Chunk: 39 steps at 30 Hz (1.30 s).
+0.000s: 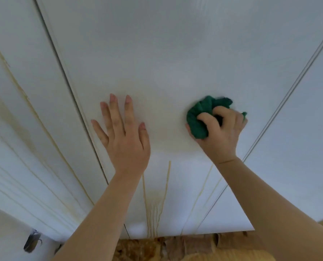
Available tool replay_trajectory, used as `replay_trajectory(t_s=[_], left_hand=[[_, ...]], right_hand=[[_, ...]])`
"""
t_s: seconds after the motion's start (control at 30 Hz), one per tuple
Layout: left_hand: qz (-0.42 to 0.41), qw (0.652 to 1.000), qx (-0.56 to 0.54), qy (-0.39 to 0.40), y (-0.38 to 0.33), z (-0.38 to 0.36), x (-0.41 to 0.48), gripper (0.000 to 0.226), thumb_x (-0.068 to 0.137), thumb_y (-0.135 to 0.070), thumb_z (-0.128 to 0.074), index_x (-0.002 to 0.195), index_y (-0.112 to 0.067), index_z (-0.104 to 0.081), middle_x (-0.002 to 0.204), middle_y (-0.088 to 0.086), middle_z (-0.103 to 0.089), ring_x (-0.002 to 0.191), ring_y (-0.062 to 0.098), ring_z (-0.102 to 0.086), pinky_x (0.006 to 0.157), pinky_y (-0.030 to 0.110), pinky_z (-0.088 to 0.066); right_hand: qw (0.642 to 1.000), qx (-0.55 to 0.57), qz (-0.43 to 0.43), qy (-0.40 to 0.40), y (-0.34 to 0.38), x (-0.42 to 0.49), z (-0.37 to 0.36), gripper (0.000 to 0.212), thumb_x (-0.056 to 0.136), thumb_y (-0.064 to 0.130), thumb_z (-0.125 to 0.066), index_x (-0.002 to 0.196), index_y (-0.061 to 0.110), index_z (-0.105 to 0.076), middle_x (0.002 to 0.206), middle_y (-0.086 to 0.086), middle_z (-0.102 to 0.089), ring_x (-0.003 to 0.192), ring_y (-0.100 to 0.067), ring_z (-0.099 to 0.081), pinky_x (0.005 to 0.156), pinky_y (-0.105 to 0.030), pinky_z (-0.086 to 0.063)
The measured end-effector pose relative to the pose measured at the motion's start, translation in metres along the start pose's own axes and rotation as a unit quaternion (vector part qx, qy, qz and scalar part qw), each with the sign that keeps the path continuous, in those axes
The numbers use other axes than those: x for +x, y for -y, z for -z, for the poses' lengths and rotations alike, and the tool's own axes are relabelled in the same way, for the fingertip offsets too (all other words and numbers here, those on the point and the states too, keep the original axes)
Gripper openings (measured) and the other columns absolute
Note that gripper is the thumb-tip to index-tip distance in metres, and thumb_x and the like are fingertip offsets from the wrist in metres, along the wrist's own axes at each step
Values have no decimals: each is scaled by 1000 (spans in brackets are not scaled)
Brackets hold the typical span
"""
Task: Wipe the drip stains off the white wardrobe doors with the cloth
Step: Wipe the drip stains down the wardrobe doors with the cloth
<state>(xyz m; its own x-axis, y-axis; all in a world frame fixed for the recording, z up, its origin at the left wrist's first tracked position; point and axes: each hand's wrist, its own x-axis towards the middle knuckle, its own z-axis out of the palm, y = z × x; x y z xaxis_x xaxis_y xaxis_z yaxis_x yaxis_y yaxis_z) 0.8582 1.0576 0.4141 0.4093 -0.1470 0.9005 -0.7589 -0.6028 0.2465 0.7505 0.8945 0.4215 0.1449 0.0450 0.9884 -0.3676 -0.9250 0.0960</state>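
Two bare arms, close and low at 6 o'clock, reaching up to the big white wardrobe door. Fills nearly the whole view, with a second door off at 9 o'clock, streaked with long yellow-brown lines. Left hand flat on the big door, fingers straight and spread, holding nothing, maybe just steadying. Right hand at 3 o'clock from it, fingers curled tight round a bunched green cloth, pressing it on the door. Drip stains thin and yellow, running up and down, lying at 7 o'clock from the cloth, below both wrists. Looks mostly clean around and above the cloth, only a faint yellow haze. Probably next: down and a bit left with the cloth, then along the lines, not across. Right hand nearer the lines at 5 o'clock; left hand nearer the middle ones, but no cloth there.
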Motion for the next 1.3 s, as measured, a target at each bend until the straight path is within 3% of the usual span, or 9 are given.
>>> replay_trajectory(t_s=[0.1,0.3,0.4,0.5,0.7,0.9,1.1,1.2,1.3], left_hand=[[-34,999,-6,40,-26,-10,-19,57,93,-26,-42,145,-12,-23,149,14,-21,138,33,-19,112,54,-9],[-78,994,29,71,-44,-24,-33,55,95,-37,-42,146,-26,-23,149,11,-20,137,37,-19,111,57,-10],[-58,995,38,69,-49,-29,-37,53,95,-39,-42,145,-27,-26,149,12,-19,137,38,-19,111,56,-8],[-48,996,52,60,-53,-35,-44,55,95,-39,-42,145,-25,-26,147,16,-25,135,39,-21,109,57,-10],[-46,996,55,57,-53,-42,-47,59,96,-39,-40,148,-31,-13,146,17,-18,134,41,-18,107,59,-11],[-47,996,64,41,-52,-44,-46,62,97,-38,-40,149,-32,-9,146,17,-18,134,41,-19,110,56,-8],[-57,995,63,54,-50,-40,-46,62,98,-39,-39,150,-32,-6,146,17,-19,134,41,-19,106,60,-11],[-57,994,63,61,-49,-38,-46,55,97,-38,-41,147,-27,-20,146,16,-19,134,40,-20,105,61,-12],[-56,994,67,62,-50,-37,-47,56,96,-38,-42,147,-25,-23,145,18,-23,133,41,-22,105,61,-14]], right_hand=[[999,-6,-46,8,-13,-24,4,36,65,23,-74,90,24,-48,101,-3,-39,85,-24,-39,76,-34,-29],[964,-15,64,259,-30,-127,40,61,49,20,-87,95,27,-48,99,3,-41,82,-23,-39,73,-39,-29],[989,6,-37,141,-40,-89,40,40,66,19,-78,93,26,-49,100,2,-42,84,-24,-39,74,-36,-31],[988,23,-138,66,-50,-66,34,42,67,14,-78,95,23,-48,104,-1,-39,90,-24,-37,78,-37,-34],[967,4,-76,241,-51,-145,50,63,47,10,-89,91,25,-47,99,-1,-39,82,-26,-36,65,-40,-43],[948,102,-284,100,-56,-81,44,37,68,23,-77,95,21,-51,104,11,-33,96,-27,-38,87,-33,-39],[942,27,-221,251,-43,-159,57,59,56,15,-90,94,21,-45,101,-3,-35,85,-24,-32,67,-44,-46],[940,58,-257,217,-35,-143,54,35,76,35,-67,97,20,-44,103,-2,-35,88,-24,-32,71,-45,-48],[943,78,-304,114,-23,-88,42,32,79,36,-61,100,19,-43,108,-1,-33,95,-22,-33,86,-36,-36]])
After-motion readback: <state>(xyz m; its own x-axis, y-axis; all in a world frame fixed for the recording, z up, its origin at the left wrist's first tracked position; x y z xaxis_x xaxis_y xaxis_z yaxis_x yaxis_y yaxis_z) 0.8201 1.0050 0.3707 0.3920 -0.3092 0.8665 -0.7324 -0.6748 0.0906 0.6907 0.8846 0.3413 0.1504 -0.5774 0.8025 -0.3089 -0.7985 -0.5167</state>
